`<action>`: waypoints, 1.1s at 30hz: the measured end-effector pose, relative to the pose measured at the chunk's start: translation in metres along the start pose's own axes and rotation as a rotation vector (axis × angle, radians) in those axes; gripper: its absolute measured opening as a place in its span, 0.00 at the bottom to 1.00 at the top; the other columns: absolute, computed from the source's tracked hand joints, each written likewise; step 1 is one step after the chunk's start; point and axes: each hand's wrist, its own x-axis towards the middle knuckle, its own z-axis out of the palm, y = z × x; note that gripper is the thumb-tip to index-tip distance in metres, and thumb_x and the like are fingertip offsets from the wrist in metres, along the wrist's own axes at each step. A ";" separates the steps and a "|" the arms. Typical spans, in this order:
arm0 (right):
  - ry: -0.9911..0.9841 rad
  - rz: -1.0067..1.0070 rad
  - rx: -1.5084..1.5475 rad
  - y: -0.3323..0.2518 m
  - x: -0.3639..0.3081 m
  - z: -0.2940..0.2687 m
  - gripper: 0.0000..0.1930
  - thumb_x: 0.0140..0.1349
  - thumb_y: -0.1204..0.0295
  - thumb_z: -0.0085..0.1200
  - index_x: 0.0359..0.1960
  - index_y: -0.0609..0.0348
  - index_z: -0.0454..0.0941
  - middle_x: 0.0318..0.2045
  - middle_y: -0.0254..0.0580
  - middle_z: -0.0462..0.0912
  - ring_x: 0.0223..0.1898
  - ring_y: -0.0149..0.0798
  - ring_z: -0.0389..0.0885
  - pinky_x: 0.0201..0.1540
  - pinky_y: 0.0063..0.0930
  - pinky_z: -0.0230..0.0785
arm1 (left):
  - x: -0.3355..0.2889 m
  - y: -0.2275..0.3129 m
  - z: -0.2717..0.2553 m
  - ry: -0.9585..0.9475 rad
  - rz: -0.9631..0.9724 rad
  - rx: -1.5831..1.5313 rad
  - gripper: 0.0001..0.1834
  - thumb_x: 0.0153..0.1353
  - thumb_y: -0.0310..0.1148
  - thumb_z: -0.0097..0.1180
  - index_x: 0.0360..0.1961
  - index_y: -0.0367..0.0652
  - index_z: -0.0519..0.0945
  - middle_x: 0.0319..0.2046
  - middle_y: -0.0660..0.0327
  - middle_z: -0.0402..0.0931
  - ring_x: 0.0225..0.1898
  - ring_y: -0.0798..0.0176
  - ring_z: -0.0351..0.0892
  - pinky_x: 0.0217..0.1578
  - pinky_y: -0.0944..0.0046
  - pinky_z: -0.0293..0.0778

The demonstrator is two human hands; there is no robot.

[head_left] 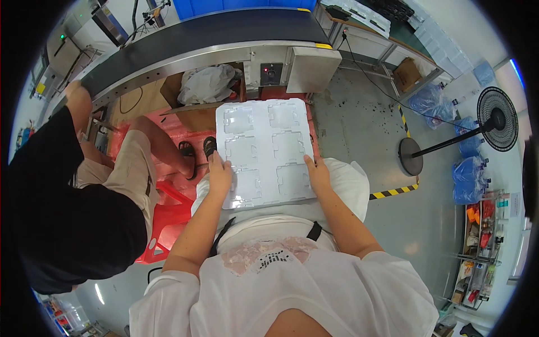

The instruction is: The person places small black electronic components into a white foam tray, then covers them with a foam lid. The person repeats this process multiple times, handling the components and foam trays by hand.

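Note:
A white plastic tray with several moulded rectangular recesses lies over my lap. My left hand grips its left edge, the fingers partly hidden at the rim. On the opposite edge my right hand holds the tray in the same way, thumb near the top face. The recesses look bare, with shiny clear-looking surfaces. Whether it is one tray or a stack of them, I cannot tell.
Ahead runs a black conveyor belt with a control box. Below it sits a cardboard box holding plastic bags. A person in black sits at left, beside a red stool. A fan stands at right.

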 end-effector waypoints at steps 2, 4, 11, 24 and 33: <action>-0.034 0.021 0.047 -0.002 0.000 0.002 0.35 0.59 0.41 0.45 0.38 0.70 0.74 0.33 0.64 0.78 0.39 0.60 0.76 0.44 0.46 0.66 | 0.002 0.003 0.000 -0.057 -0.114 -0.011 0.31 0.58 0.31 0.51 0.62 0.36 0.60 0.52 0.33 0.65 0.54 0.36 0.65 0.55 0.50 0.62; -0.037 0.006 -0.004 -0.006 0.002 0.000 0.36 0.60 0.40 0.44 0.38 0.70 0.74 0.34 0.64 0.78 0.39 0.59 0.76 0.44 0.46 0.66 | 0.013 0.016 -0.006 -0.139 -0.213 -0.015 0.31 0.58 0.32 0.52 0.62 0.36 0.61 0.52 0.33 0.65 0.55 0.37 0.65 0.56 0.50 0.62; -0.132 -0.027 0.116 0.003 0.000 -0.005 0.33 0.60 0.42 0.46 0.41 0.69 0.75 0.36 0.62 0.78 0.43 0.57 0.74 0.47 0.44 0.65 | 0.017 0.005 -0.006 -0.163 -0.207 -0.002 0.29 0.58 0.37 0.54 0.60 0.36 0.64 0.50 0.35 0.66 0.50 0.38 0.68 0.54 0.52 0.65; -0.329 -0.128 0.263 0.048 -0.029 -0.008 0.22 0.59 0.60 0.54 0.49 0.65 0.75 0.44 0.61 0.74 0.50 0.53 0.69 0.54 0.39 0.61 | -0.053 0.014 -0.037 -0.345 -0.426 -0.500 0.27 0.61 0.40 0.54 0.55 0.31 0.69 0.47 0.49 0.76 0.48 0.58 0.75 0.50 0.63 0.68; -0.250 -0.126 0.209 0.029 -0.042 -0.018 0.21 0.59 0.60 0.53 0.45 0.67 0.77 0.39 0.60 0.78 0.44 0.52 0.76 0.49 0.38 0.66 | -0.064 0.009 -0.032 -0.277 -0.336 -0.257 0.23 0.58 0.42 0.56 0.50 0.38 0.76 0.44 0.47 0.76 0.49 0.48 0.71 0.52 0.55 0.66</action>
